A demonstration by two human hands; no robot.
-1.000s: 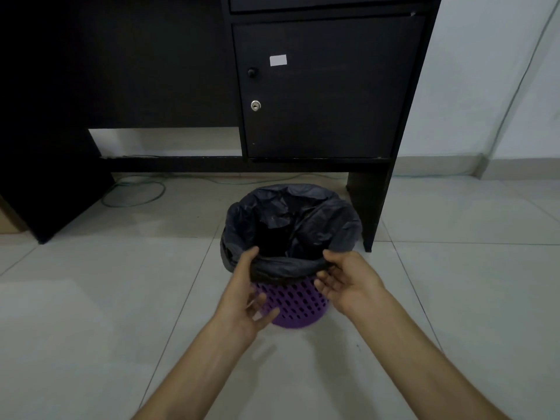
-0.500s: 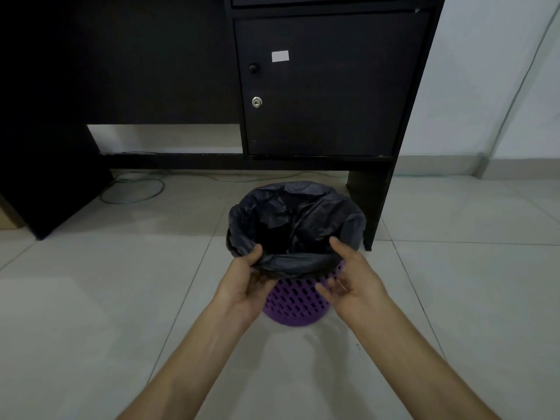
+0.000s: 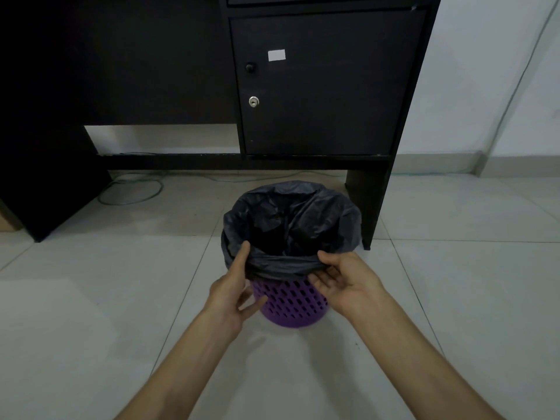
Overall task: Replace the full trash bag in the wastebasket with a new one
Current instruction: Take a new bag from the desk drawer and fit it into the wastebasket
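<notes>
A purple perforated wastebasket point(image 3: 291, 307) stands on the floor, lined with a black trash bag point(image 3: 291, 219) whose edge is folded down over the rim. My left hand point(image 3: 233, 295) is at the near left of the rim, thumb lying against the bag's fold, fingers spread and off the basket. My right hand point(image 3: 345, 280) is at the near right, thumb on top of the fold and fingers under the overhang, pinching the bag's edge. The bag's inside is dark, so its contents cannot be made out.
A black desk with a locked cabinet door point(image 3: 318, 86) stands right behind the basket, its right leg point(image 3: 368, 207) close beside the bag. Loose cables point(image 3: 133, 192) lie under the desk. White floor tiles point(image 3: 91, 313) spread on all sides and a white wall point(image 3: 491, 71) rises at the right.
My left hand has let its fingers spread away from the basket, keeping the thumb on the fold. My right thumb has come down onto the bag's edge. The view has shifted slightly.
</notes>
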